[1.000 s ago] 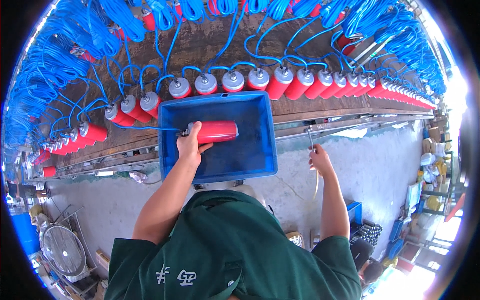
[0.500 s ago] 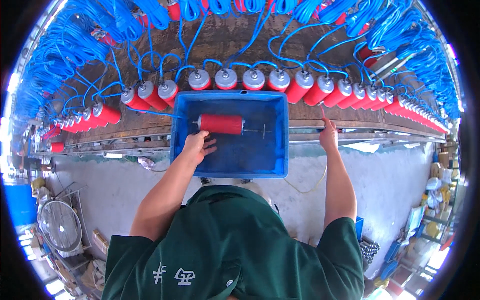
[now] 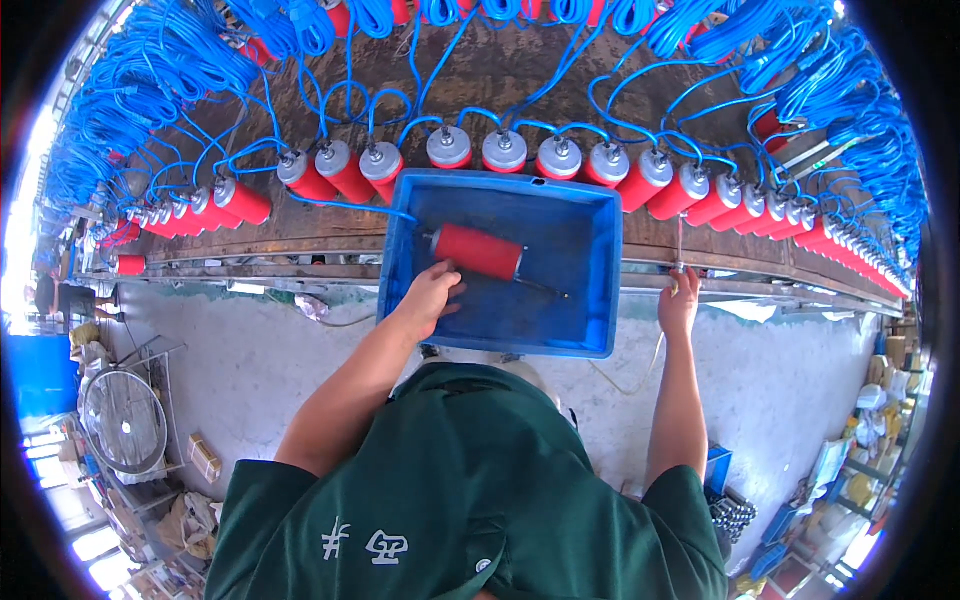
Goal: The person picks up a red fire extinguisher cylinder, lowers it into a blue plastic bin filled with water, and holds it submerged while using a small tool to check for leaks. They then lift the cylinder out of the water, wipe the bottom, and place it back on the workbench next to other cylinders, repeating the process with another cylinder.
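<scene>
Bench edge (image 3: 745,266) — right hand (image 3: 680,300) near

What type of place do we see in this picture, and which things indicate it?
Probably a factory or workshop for assembly. A long bench carries a row of similar red cylinders with metal tops, many coiled blue cables lie behind them, and goods are piled along the right side.

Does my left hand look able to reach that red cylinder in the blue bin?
Probably yes: your left hand is close beside the red cylinder in the blue bin, with nothing visible between them.
</scene>
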Demonstrator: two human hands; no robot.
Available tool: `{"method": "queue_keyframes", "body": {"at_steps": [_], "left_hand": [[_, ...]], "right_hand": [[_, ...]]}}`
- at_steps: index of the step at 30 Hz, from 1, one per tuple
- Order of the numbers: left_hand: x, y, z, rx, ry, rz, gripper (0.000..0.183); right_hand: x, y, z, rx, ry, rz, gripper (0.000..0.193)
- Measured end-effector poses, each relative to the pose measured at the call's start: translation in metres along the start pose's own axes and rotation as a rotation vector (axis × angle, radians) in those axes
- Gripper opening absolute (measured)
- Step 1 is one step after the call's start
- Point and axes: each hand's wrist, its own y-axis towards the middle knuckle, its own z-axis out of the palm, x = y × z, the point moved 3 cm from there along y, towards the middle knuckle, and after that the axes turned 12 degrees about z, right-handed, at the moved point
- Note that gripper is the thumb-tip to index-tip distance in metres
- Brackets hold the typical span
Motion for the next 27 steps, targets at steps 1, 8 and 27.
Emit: {"method": "queue_keyframes", "body": {"at_steps": [1,8,27], "left_hand": [[0.001,0.000,-0.001,-0.003,-0.002,-0.002,0.065],[-0.004,0.004,-0.005,0.198,0.385,0.175,0.057],[-0.028,-0.025,0.006,0.506,0.885,0.616,0.047]], "right_hand": [[0.003,-0.007,-0.001,-0.088,-0.009,-0.008,0.039],[0.086,-0.091,-0.021,0.004,0.340,0.304,0.030],[0.178,-0.139,-0.001,-0.066,0.103,0.003,0.043]]}}
